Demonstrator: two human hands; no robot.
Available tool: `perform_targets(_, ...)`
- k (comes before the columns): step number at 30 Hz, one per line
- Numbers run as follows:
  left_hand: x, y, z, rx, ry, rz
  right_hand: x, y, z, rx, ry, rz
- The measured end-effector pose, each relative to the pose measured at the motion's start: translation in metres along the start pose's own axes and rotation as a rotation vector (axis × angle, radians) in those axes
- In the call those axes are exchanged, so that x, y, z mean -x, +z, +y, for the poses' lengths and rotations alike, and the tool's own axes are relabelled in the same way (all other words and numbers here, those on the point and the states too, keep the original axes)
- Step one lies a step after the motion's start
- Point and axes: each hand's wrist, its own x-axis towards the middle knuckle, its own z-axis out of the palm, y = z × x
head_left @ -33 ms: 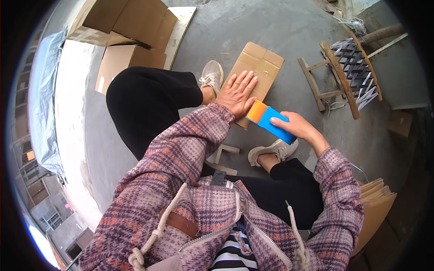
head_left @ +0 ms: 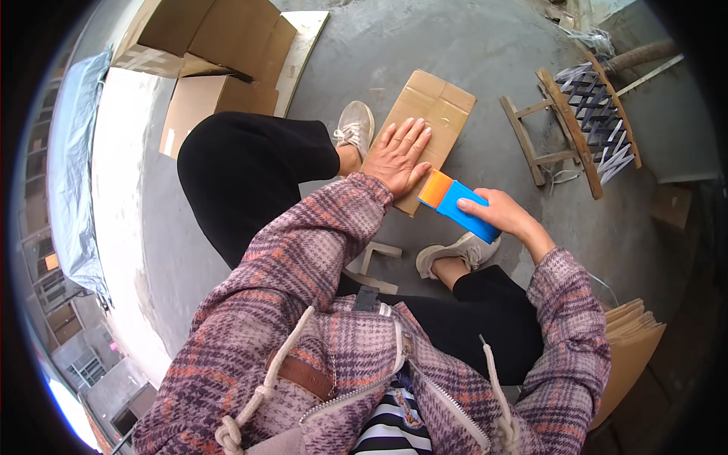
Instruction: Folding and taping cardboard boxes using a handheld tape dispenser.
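A flat brown cardboard box (head_left: 441,106) lies on the floor between my feet, tilted in the view. My left hand (head_left: 400,155) is laid flat on it, palm down with fingers outstretched, holding nothing. My right hand (head_left: 494,208) grips a blue block-shaped tool with an orange end (head_left: 469,208), thumb on its upper face and the other fingers mostly hidden beneath. The orange end points to the box's near right edge, close to my left thumb. Whether it touches the box I cannot tell.
Large cardboard boxes (head_left: 220,98) stand at the far left. At the right lies a wooden stool with a woven strap seat (head_left: 595,114). Flat cardboard sheets (head_left: 629,349) lean at the near right. My shoes (head_left: 355,125) flank the box. A grey concrete floor (head_left: 500,45) lies around.
My right hand and the blue-and-orange tool have shifted slightly to the right, away from my left thumb. My left hand and the box stay in place.
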Motion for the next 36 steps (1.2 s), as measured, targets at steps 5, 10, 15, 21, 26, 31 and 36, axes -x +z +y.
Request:
perform_targets(5,-0.001,-0.003,0.003,0.017,0.000,-0.021,0.033,-0.023,0.059,0.115,0.059,0.032)
perform_targets(10,-0.003,-0.002,0.004,-0.014,0.001,-0.025,0.031,-0.025,0.083,0.245,0.175,0.033)
perform_targets(15,-0.006,-0.006,0.006,-0.041,0.006,-0.028,0.004,-0.010,0.088,0.298,0.183,0.061)
perform_targets(21,-0.005,-0.004,0.006,-0.005,0.021,-0.014,-0.029,0.008,0.058,0.376,0.257,0.029)
perform_targets(26,-0.002,-0.004,0.005,0.011,0.020,-0.002,-0.045,0.013,0.035,0.402,0.359,-0.066)
perform_targets(31,-0.006,-0.006,0.008,0.027,0.027,0.002,-0.058,0.017,0.021,0.421,0.368,-0.009)
perform_targets(36,-0.006,-0.010,0.001,0.022,0.009,0.000,-0.072,0.023,0.005,0.412,0.343,0.029)
